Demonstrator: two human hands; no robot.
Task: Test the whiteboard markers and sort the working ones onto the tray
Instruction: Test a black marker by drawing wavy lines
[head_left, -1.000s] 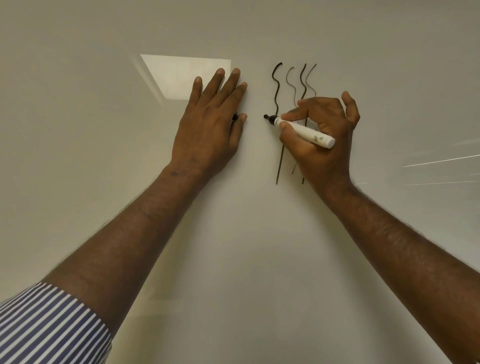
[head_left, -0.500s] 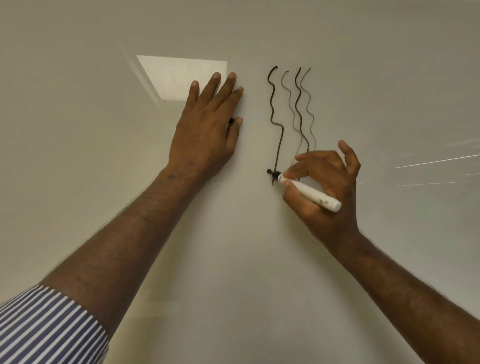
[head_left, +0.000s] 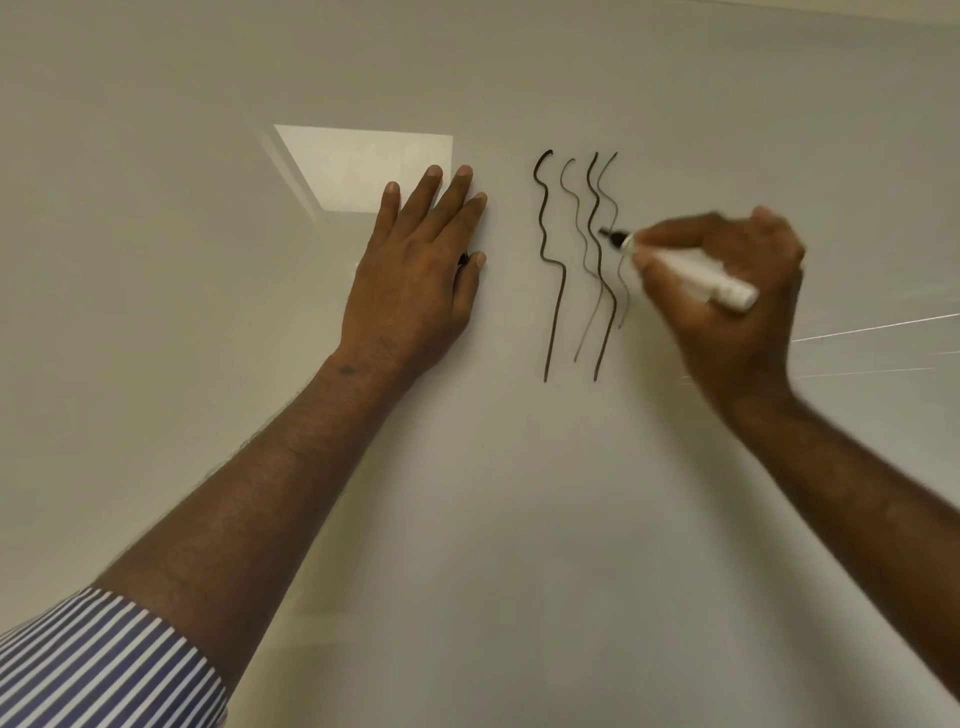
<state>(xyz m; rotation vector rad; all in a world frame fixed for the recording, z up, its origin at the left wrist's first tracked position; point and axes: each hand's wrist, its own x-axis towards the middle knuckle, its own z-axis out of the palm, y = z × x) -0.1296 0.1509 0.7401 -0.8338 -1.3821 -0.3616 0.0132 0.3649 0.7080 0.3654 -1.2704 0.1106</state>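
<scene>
Testing is the step in hand: a marker is being tried on the whiteboard (head_left: 467, 519), and no tray shows in this view. Nearest the camera, a striped sleeve (head_left: 93, 670) covers the left upper forearm. Further out, the left hand (head_left: 415, 275) lies flat against the board with fingers straight; a small dark object (head_left: 463, 258) shows under its thumb side, probably the marker's cap, but too little is visible to tell. The right hand (head_left: 727, 296) grips the white marker (head_left: 691, 275) in a writing hold, fingers curled round the barrel, the dark tip pointing left and meeting the board among the wavy test lines (head_left: 582, 260). Two of these lines are dark and bold; two are thin and pale. A bright rectangular reflection (head_left: 363, 166) sits beyond the left hand.

Next move, as a judgement: compare the stroke's darkness, decide whether this marker works, recap it, then find the tray outside this view.
</scene>
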